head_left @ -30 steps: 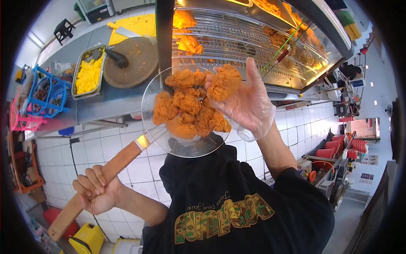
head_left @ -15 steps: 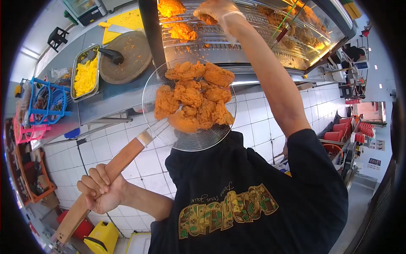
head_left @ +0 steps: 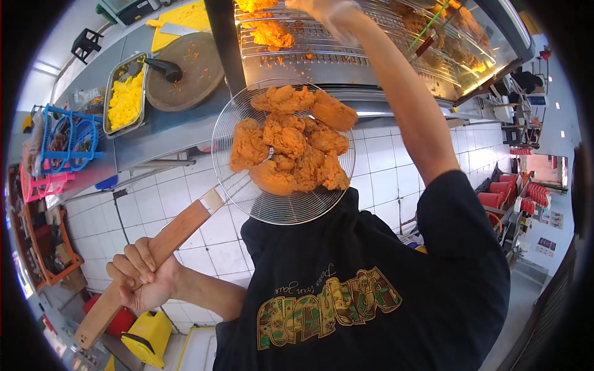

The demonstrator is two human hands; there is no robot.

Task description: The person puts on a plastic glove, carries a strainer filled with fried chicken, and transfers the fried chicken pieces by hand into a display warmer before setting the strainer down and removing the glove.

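My left hand (head_left: 145, 275) is wrapped round the wooden handle (head_left: 180, 230) of a round wire skimmer (head_left: 288, 209). Several pieces of fried chicken (head_left: 286, 137) lie on the skimmer's coiled wire, held level in front of my black shirt. In a clear plastic glove, my right hand (head_left: 331, 15) reaches over the wire rack (head_left: 309, 55) of a lit display case. The top edge of the view cuts off its fingers, so its grip is hidden. Left of that hand, more fried chicken (head_left: 272, 36) sits on the rack.
A stone mortar (head_left: 192, 83) with a dark pestle (head_left: 166, 70) stands on the left counter, beside a metal tray (head_left: 110, 128) of yellow food. A yellow cutting board (head_left: 185, 21) lies behind. Blue baskets (head_left: 73, 139) stand at the counter's end. Glass (head_left: 495, 43) bounds the case at right.
My right hand has moved slightly up in the view, and its fingers have passed out of sight. The skimmer has shifted a little to the right with its chicken. My left hand keeps its grip.
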